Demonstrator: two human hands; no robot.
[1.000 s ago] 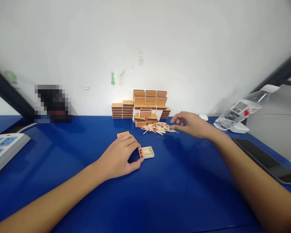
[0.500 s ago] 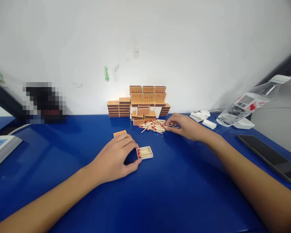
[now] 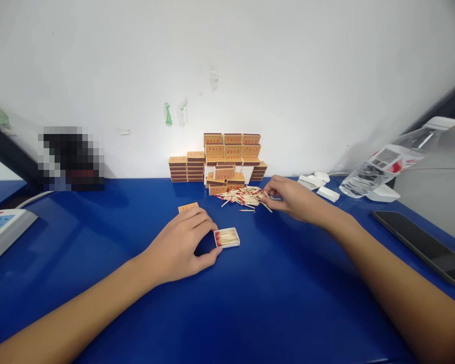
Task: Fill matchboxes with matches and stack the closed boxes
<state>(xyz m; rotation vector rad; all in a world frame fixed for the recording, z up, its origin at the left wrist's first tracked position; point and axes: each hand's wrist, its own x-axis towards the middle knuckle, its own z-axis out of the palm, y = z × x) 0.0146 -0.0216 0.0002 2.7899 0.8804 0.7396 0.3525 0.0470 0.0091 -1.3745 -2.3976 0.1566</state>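
My left hand (image 3: pixel 189 245) rests on the blue table, its thumb and fingers closed on the left end of a white matchbox tray (image 3: pixel 233 245). Red-tipped matches (image 3: pixel 227 236) lie side by side in that tray. Behind the fingers, an orange matchbox sleeve (image 3: pixel 188 207) is partly hidden. At the right edge of a loose match pile (image 3: pixel 246 195), my right hand (image 3: pixel 286 198) pinches matches between thumb and fingers; how many cannot be made out. One stray match (image 3: pixel 246 210) lies just in front of the pile.
Stacked orange matchboxes (image 3: pixel 233 151) stand against the white wall behind the pile. On the right are white pieces (image 3: pixel 328 193), a tilted water bottle (image 3: pixel 382 162) and a black phone (image 3: pixel 420 245). A white power strip (image 3: pixel 7 232) sits at the left edge.
Around my right fingers the matches have shifted; a stray match now lies in front of the pile and another sticks out below the fingertips. My left hand and the tray stay in place.
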